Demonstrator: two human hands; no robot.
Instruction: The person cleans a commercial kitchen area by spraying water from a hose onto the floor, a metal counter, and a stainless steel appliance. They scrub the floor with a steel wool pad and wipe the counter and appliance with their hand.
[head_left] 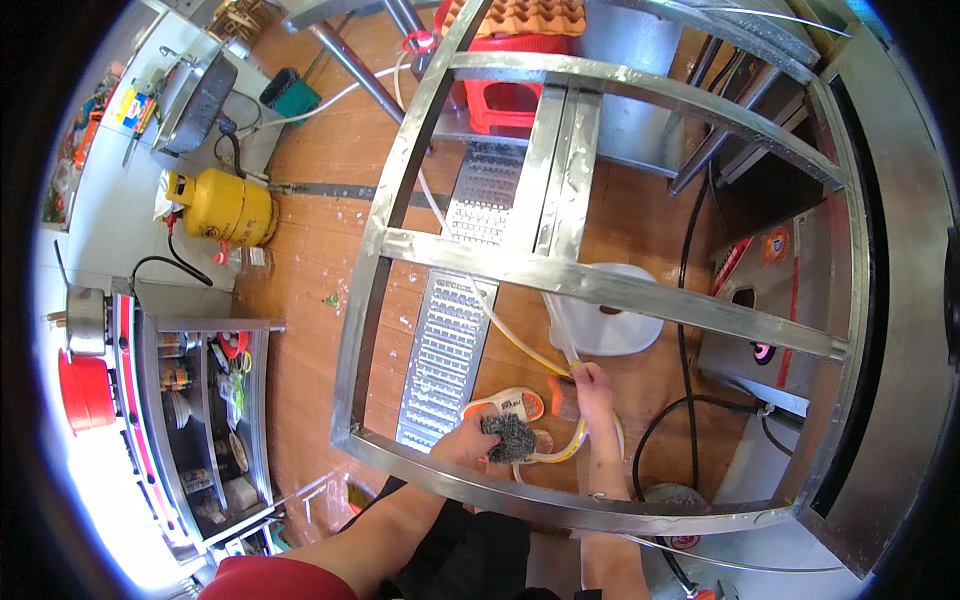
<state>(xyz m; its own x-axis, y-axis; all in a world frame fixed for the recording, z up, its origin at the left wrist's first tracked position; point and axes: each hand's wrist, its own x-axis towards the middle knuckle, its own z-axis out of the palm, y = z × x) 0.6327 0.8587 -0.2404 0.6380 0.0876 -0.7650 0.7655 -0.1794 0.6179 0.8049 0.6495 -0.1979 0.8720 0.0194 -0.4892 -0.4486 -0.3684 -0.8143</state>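
Note:
My left hand (464, 441) is closed on a grey steel wool scrubber (509, 439), just inside the near bar of a wet stainless steel frame (600, 285). To its right, my right hand (592, 388) grips a thin yellowish hose (520, 345). A clear streak, seemingly water, runs from that hand up toward the frame's middle bar. The near bar passes in front of my right forearm. Below my hands the hose loops near my feet, where a white and orange slipper (515, 403) shows.
A slotted metal drain grate (445, 360) crosses the wooden-looking floor. Behind the frame sits a white stool (612, 315); farther back is a red stool (500, 95) under egg trays (530, 17). At left stand a yellow gas cylinder (228, 207) and a shelf unit (215, 430). Black hoses (685, 270) lie right.

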